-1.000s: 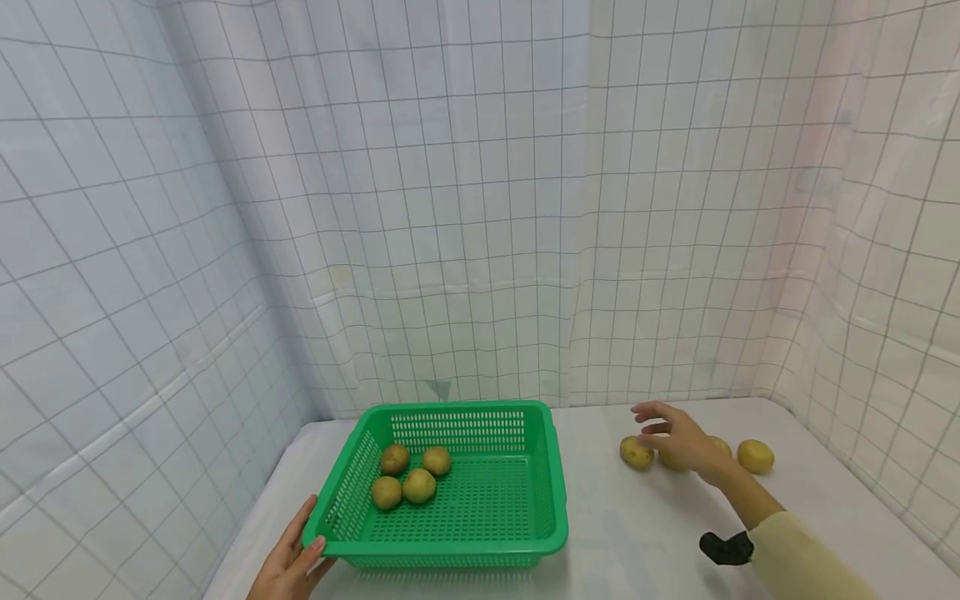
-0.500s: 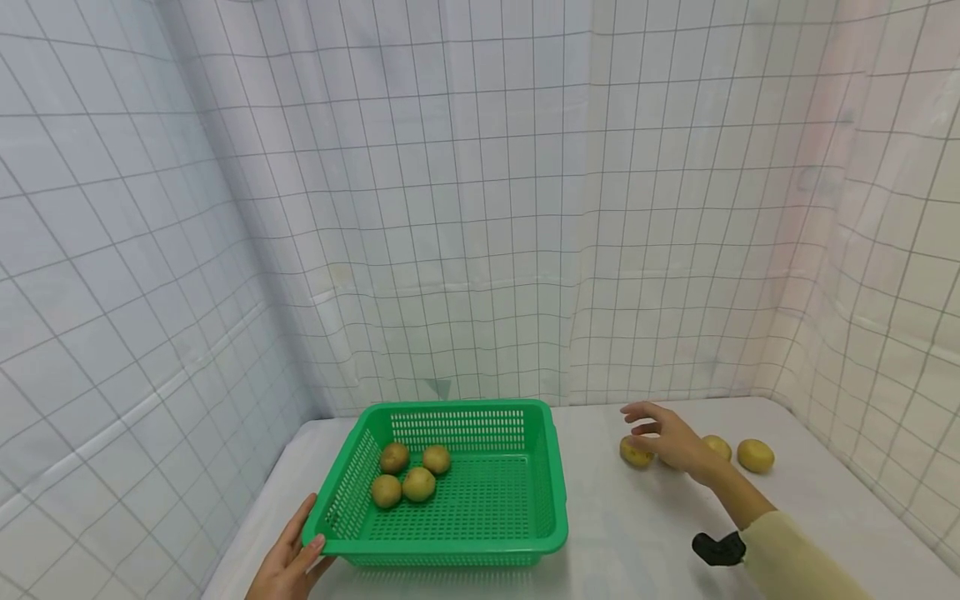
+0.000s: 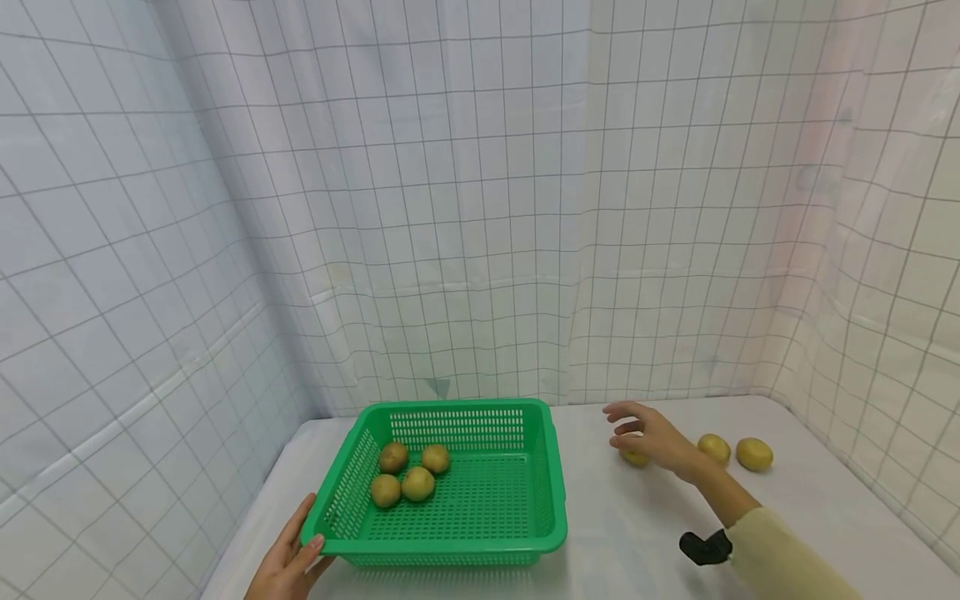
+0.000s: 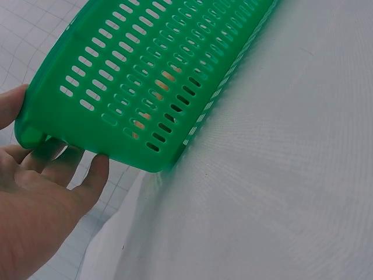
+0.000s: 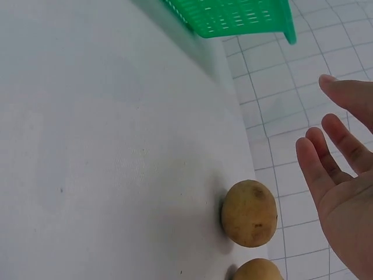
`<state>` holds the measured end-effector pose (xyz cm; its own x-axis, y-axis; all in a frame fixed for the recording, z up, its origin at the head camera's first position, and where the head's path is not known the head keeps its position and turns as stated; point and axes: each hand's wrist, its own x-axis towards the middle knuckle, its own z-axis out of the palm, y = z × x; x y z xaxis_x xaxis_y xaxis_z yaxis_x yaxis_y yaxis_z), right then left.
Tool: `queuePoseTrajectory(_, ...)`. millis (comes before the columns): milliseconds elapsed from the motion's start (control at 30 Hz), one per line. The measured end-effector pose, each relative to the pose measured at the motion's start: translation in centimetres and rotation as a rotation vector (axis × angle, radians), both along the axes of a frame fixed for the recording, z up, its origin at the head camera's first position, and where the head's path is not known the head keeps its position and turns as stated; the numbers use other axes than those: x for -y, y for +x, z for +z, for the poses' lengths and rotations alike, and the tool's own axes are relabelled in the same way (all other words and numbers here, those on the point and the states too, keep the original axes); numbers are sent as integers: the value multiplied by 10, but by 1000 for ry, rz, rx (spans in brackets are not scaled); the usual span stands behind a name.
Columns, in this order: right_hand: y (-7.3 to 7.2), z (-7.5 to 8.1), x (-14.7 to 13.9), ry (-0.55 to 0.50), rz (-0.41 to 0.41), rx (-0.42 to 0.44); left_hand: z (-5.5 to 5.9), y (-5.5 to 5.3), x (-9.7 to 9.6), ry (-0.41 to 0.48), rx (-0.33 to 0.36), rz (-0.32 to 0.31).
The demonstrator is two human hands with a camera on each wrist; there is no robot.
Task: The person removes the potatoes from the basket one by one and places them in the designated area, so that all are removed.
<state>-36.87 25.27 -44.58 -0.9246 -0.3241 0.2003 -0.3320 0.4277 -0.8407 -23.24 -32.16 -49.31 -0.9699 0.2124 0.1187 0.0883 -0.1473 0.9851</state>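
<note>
My left hand (image 3: 285, 562) grips the near left corner of a green plastic basket (image 3: 450, 547), thumb on the rim and fingers beneath it. In the left wrist view the fingertips touch the underside of the basket's rim. Inside the basket, toward its left side, lie several potatoes (image 3: 417, 484). My right hand (image 3: 651, 436) hovers over the table to the basket's right, fingers spread and loosely bent, holding nothing. Partly hidden under it is a potato (image 3: 635, 459). The right wrist view shows a brown-spotted potato (image 5: 249, 213) below the palm, apart from the fingers.
Two more potatoes, one nearer (image 3: 714, 450) and one farther right (image 3: 754, 454), lie on the white table (image 3: 615, 533). A white gridded curtain (image 3: 465, 250) closes off the back and both sides. A black object (image 3: 705, 548) sits by the right sleeve.
My right hand has drifted left over the potatoes, uncovering the ones on the right and covering more of the leftmost one. The left hand and basket stay almost still.
</note>
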Motion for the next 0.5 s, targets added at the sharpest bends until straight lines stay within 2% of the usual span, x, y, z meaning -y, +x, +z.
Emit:
queuePoseTrajectory(100, 0, 4, 7, 13, 7, 1, -1, -1, 0, 2, -7, 0)
queuePoseTrajectory(333, -3, 11, 21, 12, 79, -32, 0, 0, 1, 5, -15, -12)
queuePoseTrajectory(500, -6, 12, 29, 35, 98, -45, 3, 1, -1, -4, -7, 6)
